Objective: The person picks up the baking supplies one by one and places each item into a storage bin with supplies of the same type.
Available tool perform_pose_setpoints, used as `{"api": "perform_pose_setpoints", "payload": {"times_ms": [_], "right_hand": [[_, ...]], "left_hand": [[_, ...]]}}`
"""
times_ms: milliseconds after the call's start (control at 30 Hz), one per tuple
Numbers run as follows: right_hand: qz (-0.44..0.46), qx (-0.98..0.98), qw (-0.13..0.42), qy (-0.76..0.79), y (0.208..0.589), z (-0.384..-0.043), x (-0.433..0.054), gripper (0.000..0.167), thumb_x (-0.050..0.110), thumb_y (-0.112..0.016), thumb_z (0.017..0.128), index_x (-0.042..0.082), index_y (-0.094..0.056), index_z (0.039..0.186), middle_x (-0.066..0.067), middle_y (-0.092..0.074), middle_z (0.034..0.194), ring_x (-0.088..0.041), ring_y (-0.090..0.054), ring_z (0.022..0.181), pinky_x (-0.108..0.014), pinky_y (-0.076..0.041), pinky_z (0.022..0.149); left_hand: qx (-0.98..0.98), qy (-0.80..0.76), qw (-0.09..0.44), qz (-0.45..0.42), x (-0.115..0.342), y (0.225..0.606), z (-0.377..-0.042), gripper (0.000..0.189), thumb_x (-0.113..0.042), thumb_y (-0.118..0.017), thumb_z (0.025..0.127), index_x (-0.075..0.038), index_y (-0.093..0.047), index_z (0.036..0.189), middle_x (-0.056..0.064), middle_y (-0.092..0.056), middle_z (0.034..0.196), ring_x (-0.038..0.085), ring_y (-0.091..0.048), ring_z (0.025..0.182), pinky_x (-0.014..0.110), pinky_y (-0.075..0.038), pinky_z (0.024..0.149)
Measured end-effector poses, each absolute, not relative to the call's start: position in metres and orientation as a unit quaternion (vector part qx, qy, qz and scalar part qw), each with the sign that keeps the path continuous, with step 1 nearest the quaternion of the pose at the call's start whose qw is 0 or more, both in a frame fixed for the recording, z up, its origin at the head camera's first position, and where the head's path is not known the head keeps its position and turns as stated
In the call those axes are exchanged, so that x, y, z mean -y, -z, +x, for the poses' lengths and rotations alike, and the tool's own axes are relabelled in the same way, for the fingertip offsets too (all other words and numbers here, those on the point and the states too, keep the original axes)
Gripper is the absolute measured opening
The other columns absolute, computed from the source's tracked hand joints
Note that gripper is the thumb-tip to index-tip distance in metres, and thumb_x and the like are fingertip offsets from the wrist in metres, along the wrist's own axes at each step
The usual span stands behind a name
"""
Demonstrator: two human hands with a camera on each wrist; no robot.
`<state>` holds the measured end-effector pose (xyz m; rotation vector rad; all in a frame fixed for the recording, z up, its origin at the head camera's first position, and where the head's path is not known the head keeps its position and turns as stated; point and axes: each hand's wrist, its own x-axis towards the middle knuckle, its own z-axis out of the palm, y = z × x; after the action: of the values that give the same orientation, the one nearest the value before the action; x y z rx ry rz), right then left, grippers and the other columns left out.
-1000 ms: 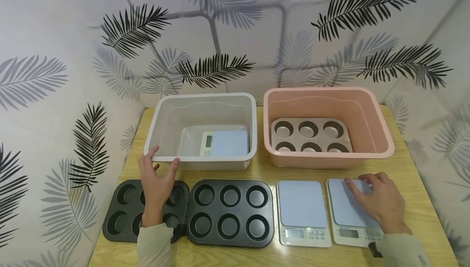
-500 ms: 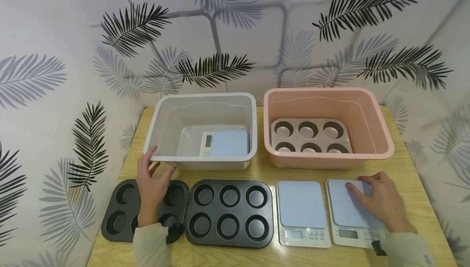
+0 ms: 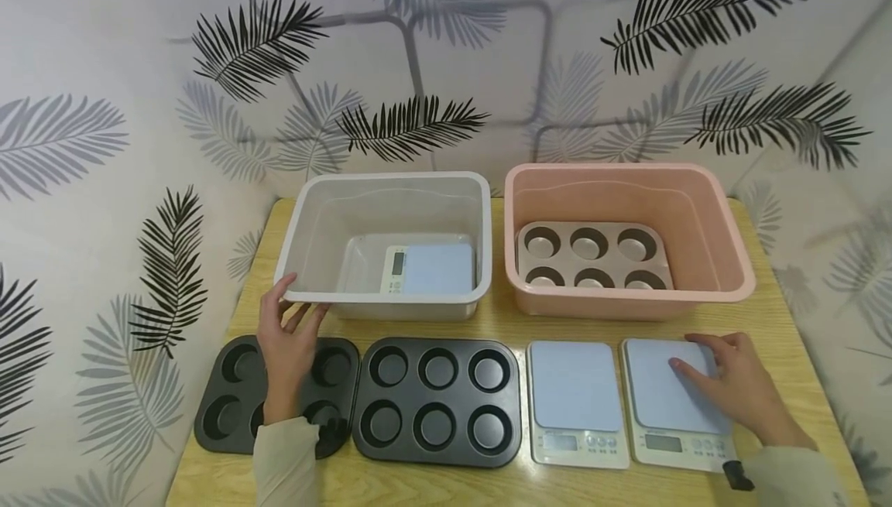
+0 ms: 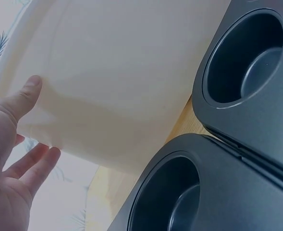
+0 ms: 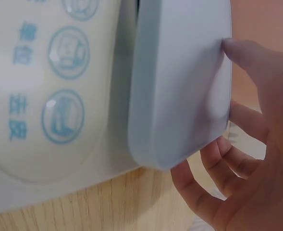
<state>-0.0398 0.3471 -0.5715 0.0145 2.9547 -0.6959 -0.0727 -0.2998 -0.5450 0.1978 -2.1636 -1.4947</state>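
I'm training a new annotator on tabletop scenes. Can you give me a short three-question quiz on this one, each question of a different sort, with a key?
1. True or false: the pink bin holds a muffin tin.
2. Which does the right hand rest on? A) the rightmost scale B) the black muffin tin C) the pink bin
3. Fill in: the left hand touches the rim of the ______ bin.

Key: 1. True: a light metal tin lies inside. 2. A. 3. White, at its near left corner; a scale lies inside it.
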Motion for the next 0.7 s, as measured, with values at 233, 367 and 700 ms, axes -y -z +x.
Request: {"api": "perform_pose_setpoints", "payload": {"times_ms": [233,367,700], "right_hand": [[-0.015,-0.966,0.098,0.239,0.570,-0.046,-0.357,0.063,0.042,-0.084,0.097,-0.003,-0.068,0.138,-0.030,-0.059,0.117,-0.036,-0.053,0.101,-0.036,-0.043,0.073],[-0.017,-0.958,0.137,0.250,0.568,-0.052,-0.364,0.064,0.042,-0.085,0.097,-0.003,-0.066,0.138,-0.032,-0.060,0.123,-0.039,-0.052,0.107,-0.038,-0.044,0.077],[-0.021,-0.946,0.150,0.287,0.574,-0.054,-0.371,0.060,0.035,-0.087,0.095,-0.008,-0.065,0.131,-0.038,-0.050,0.139,-0.055,-0.042,0.128,-0.070,-0.045,0.100]], "left_hand": [[0.794,0.548,0.250,0.081,0.299,0.545,-0.071,0.073,0.006,-0.087,0.089,-0.010,-0.059,0.155,0.016,-0.058,0.147,0.010,-0.062,0.120,0.032,-0.059,0.106],[0.796,0.548,0.244,0.077,0.297,0.545,-0.071,0.073,0.004,-0.086,0.091,-0.011,-0.057,0.156,0.018,-0.056,0.149,0.013,-0.060,0.126,0.032,-0.058,0.109],[0.796,0.548,0.243,0.083,0.294,0.545,-0.073,0.073,0.002,-0.086,0.091,-0.012,-0.057,0.156,0.014,-0.056,0.153,0.020,-0.059,0.131,0.038,-0.058,0.112]]}}
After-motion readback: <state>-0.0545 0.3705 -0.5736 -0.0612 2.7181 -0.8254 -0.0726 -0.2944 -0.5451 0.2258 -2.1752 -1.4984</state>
